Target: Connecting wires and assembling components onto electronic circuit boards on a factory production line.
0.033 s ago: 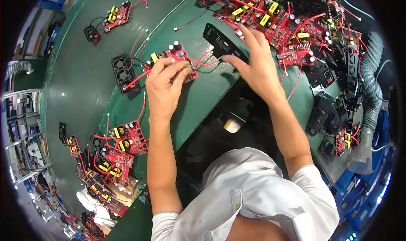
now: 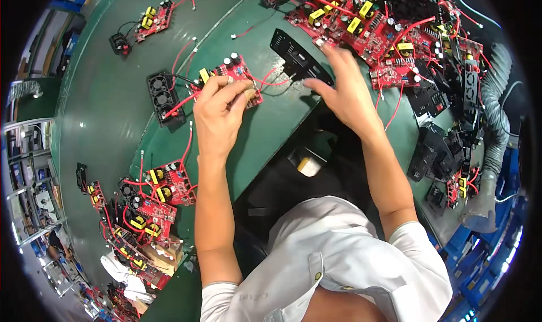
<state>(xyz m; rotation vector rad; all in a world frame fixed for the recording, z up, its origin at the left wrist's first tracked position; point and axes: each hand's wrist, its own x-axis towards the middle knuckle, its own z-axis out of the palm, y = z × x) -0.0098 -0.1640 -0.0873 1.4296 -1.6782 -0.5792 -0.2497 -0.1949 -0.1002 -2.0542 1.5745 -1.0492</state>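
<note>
My left hand (image 2: pixel 217 121) pinches the near edge of a red circuit board (image 2: pixel 239 72), its fingers curled and tan patches showing at the fingertips. A black twin-fan unit (image 2: pixel 162 98) lies left of that board, joined to it by wires. Thin red leads (image 2: pixel 271 83) run from the board's right side toward a black slotted end panel (image 2: pixel 296 55). Over that panel's right end hovers my right hand (image 2: pixel 351 99), thumb and fingers spread with nothing between them. Whether its thumb touches the panel is hard to tell.
Red boards with yellow transformers (image 2: pixel 361 25) are heaped at the back right, and more (image 2: pixel 155 209) lie at the lower left. A small board with a fan (image 2: pixel 151 24) sits at the far left. Black housings (image 2: pixel 433 152) and a grey flexible duct (image 2: pixel 497 107) stand along the right.
My right hand has shifted slightly to the right, its thumb drawing back from the black panel. My left hand stays on the board.
</note>
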